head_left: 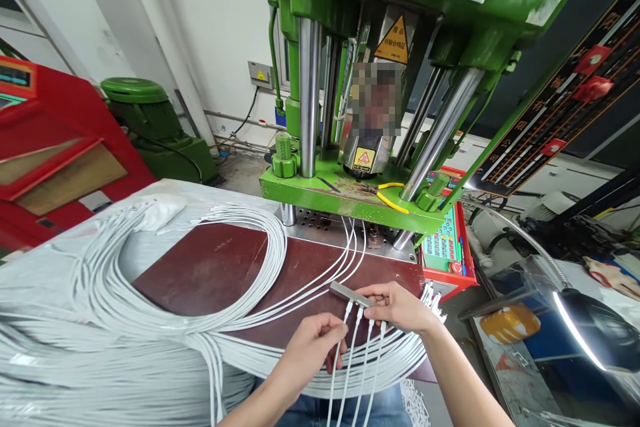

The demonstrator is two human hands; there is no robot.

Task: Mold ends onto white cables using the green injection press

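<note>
A slim grey metal bar point(343, 291) is pinched in my right hand point(395, 307), tilted down to the right above a dark red board. Several white cables point(354, 350) hang from connectors along the bar's lower edge and run down toward my lap. My left hand point(320, 340) has its fingers closed at the leftmost cable, just below its connector. A big coil of white cable point(280, 260) lies on the board to the left, and more cables pass behind both hands.
A green press point(330, 197) stands ahead, with yellow-handled pliers point(393, 197) on its ledge. Cables run into its base. Left are a red machine point(65, 153) and a green motor point(137, 113). A red control box point(443, 250) and a lamp point(595, 320) are right.
</note>
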